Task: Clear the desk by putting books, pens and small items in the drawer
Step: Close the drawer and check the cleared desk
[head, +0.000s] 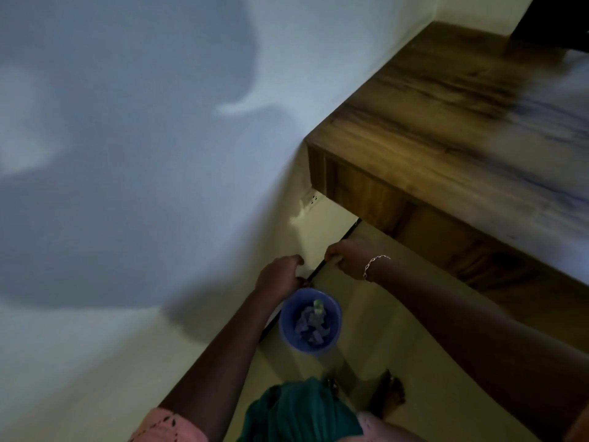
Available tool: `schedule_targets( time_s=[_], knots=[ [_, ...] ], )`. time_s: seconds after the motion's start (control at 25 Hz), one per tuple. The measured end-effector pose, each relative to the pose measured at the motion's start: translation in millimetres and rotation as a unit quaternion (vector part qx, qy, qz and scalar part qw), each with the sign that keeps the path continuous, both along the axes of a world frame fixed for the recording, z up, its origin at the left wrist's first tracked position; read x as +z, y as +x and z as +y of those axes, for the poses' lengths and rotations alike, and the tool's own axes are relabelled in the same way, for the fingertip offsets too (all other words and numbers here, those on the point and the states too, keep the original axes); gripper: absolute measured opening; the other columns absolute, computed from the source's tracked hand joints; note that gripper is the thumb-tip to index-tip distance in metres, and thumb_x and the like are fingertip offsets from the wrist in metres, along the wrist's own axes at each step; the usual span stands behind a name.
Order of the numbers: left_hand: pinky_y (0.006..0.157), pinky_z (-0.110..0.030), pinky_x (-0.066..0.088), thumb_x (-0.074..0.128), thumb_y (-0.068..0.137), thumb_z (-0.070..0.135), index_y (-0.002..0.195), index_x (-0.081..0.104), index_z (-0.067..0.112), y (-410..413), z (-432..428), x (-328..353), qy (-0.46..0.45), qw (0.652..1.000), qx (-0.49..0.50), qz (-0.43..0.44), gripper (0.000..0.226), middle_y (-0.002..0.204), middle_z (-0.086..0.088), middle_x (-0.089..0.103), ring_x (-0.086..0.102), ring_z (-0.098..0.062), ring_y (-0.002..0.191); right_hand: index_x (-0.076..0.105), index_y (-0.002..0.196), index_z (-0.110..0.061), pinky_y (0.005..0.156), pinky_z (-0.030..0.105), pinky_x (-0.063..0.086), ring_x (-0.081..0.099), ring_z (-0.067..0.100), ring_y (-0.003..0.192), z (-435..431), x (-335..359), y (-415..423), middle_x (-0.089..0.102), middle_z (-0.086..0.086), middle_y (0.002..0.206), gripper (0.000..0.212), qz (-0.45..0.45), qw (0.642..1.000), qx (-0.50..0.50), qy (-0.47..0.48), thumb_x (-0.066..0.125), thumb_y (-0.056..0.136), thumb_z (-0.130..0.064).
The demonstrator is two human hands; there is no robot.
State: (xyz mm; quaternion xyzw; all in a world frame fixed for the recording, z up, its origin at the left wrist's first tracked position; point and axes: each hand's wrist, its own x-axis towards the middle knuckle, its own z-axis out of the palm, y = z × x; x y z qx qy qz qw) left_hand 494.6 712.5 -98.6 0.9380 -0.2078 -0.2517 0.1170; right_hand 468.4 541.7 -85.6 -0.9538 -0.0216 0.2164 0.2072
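Desk-clearing job, near its end or paused: a person bends low at the left corner of the wooden tabletop (462, 129), both hands down at the foot of the wall (159, 154) rather than on the desk. The left hand (280, 275) and the right hand (344, 258), which wears a thin bracelet (374, 264), are set close together on either side of the dark strip (347, 234) where wall meets floor (398, 314). The fingers of both are curled, but in the dim, blurred light it cannot be told whether either holds anything. Just below them on the floor stands a blue bin (283, 323) with paper scraps (310, 323) inside.

The stretch of tabletop in sight carries no books, pens or small items; only a dark shape (554, 17) shows at its far edge, too cropped to identify. Under the near edge runs a wooden front that is likely the drawer (366, 189), and it appears to be pushed in. By that showing, most of the clearing looks finished, though the right-hand part of the tabletop lies out of view and may hold more. What remains here seems to be floor-level tidying beside the bin.
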Motion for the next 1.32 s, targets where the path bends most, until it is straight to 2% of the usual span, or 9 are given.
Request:
schedule_targets(
  time_s=[0.2, 0.32, 0.44, 0.52, 0.6, 0.72, 0.84, 1.12, 1.32],
  knots=[
    [0.092, -0.032, 0.042, 0.054, 0.093, 0.022, 0.132, 0.047, 0.011, 5, -12, 18, -0.063, 0.993, -0.029, -0.090, 0.041, 0.130, -0.012, 0.053, 0.049, -0.024, 0.119, 0.056, 0.120, -0.011, 0.083, 0.031, 0.045, 0.056, 0.025, 0.108, -8, 13, -13, 0.059, 0.012, 0.119, 0.030, -0.083, 0.993, -0.074, -0.042, 0.049, 0.091, -0.011],
    [0.104, -0.032, 0.035, 0.052, 0.094, 0.020, 0.132, 0.046, 0.010, 8, -38, 36, -0.113, 0.972, -0.081, -0.191, 0.040, 0.137, -0.012, 0.046, 0.035, -0.025, 0.134, 0.054, 0.123, -0.011, 0.087, 0.035, 0.048, 0.051, 0.029, 0.114, -22, 27, -24, 0.051, 0.012, 0.128, 0.031, -0.170, 0.976, -0.112, -0.078, 0.049, 0.092, -0.013],
    [0.112, -0.036, 0.024, 0.050, 0.094, 0.020, 0.135, 0.044, 0.010, 13, -76, 58, -0.149, 0.942, -0.153, -0.260, 0.042, 0.145, -0.012, 0.039, 0.021, -0.026, 0.142, 0.057, 0.112, -0.007, 0.088, 0.041, 0.047, 0.046, 0.036, 0.117, -43, 49, -40, 0.048, 0.014, 0.131, 0.026, -0.240, 0.951, -0.170, -0.091, 0.054, 0.087, -0.010],
    [0.115, -0.037, 0.018, 0.046, 0.096, 0.022, 0.138, 0.040, 0.011, 12, -107, 71, -0.159, 0.931, -0.195, -0.265, 0.044, 0.149, -0.011, 0.034, 0.015, -0.025, 0.144, 0.059, 0.109, -0.006, 0.087, 0.044, 0.047, 0.048, 0.040, 0.114, -62, 64, -54, 0.049, 0.018, 0.129, 0.024, -0.265, 0.934, -0.217, -0.101, 0.052, 0.086, -0.010],
    [0.115, -0.037, 0.016, 0.044, 0.097, 0.025, 0.140, 0.037, 0.013, 4, -140, 81, -0.168, 0.919, -0.236, -0.266, 0.045, 0.150, -0.009, 0.030, 0.012, -0.023, 0.144, 0.058, 0.116, -0.006, 0.088, 0.046, 0.047, 0.047, 0.041, 0.117, -83, 75, -75, 0.048, 0.022, 0.131, 0.031, -0.283, 0.916, -0.261, -0.111, 0.049, 0.087, -0.013],
    [0.115, -0.037, 0.018, 0.044, 0.096, 0.030, 0.141, 0.036, 0.015, -17, -181, 91, -0.184, 0.906, -0.277, -0.264, 0.048, 0.151, -0.010, 0.029, 0.013, -0.024, 0.144, 0.047, 0.130, -0.013, 0.096, 0.039, 0.041, 0.036, 0.031, 0.129, -117, 84, -108, 0.034, 0.013, 0.143, 0.036, -0.219, 0.908, -0.323, -0.150, 0.043, 0.094, -0.015],
    [0.115, -0.037, 0.019, 0.044, 0.095, 0.036, 0.141, 0.036, 0.014, -52, -222, 96, -0.197, 0.888, -0.329, -0.253, 0.051, 0.150, -0.011, 0.030, 0.014, -0.025, 0.144, 0.044, 0.131, -0.014, 0.099, 0.035, 0.037, 0.035, 0.030, 0.130, -152, 87, -153, 0.031, 0.011, 0.145, 0.039, -0.203, 0.891, -0.376, -0.151, 0.045, 0.092, -0.012],
    [0.115, -0.033, 0.019, 0.044, 0.093, 0.045, 0.140, 0.037, 0.017, -158, -329, 99, -0.202, 0.867, -0.386, -0.243, 0.055, 0.149, -0.008, 0.032, 0.016, -0.022, 0.143, 0.049, 0.128, -0.012, 0.102, 0.027, 0.030, 0.032, 0.023, 0.135, -230, 88, -282, 0.038, 0.005, 0.144, 0.050, -0.263, 0.839, -0.449, -0.157, 0.035, 0.085, 0.008],
    [0.114, -0.036, 0.023, 0.044, 0.094, 0.044, 0.139, 0.038, 0.020, -254, -403, 95, -0.216, 0.859, -0.412, -0.216, 0.052, 0.149, -0.006, 0.031, 0.018, -0.021, 0.142, 0.053, 0.123, -0.014, 0.105, 0.030, 0.031, 0.026, 0.024, 0.140, -305, 81, -384, 0.048, 0.003, 0.138, 0.053, -0.262, 0.811, -0.498, -0.163, 0.033, 0.082, 0.012]
  ],
)
